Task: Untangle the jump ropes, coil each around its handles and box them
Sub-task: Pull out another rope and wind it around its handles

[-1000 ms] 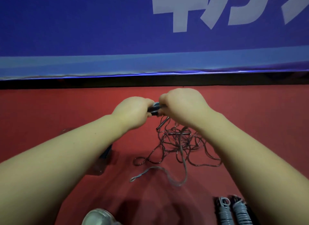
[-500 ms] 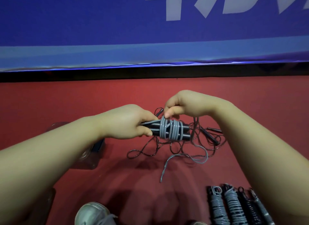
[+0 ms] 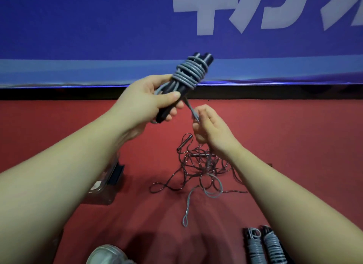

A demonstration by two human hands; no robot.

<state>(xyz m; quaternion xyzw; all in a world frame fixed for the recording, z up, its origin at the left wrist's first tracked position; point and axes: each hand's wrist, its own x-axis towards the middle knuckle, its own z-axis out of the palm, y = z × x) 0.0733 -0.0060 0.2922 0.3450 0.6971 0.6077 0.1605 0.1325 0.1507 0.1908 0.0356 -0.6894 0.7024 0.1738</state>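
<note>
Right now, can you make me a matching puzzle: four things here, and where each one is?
Things:
1. handles
2. grey strand
3. tangle
4. finished coils

Places:
A. loose on the red floor, centre
B. raised, gripped by the left hand
C. on the floor, lower right edge
D. pinched by the right hand

Pairs: 1-B, 2-D, 3-A, 4-C.

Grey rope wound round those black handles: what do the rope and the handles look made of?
The grey rope looks like plastic-coated cord, smooth with a faint sheen, bending into even round turns. The black handles seem hard plastic: rigid tubes with a dull finish and flat ends. Coated metal cannot be ruled out.
</note>
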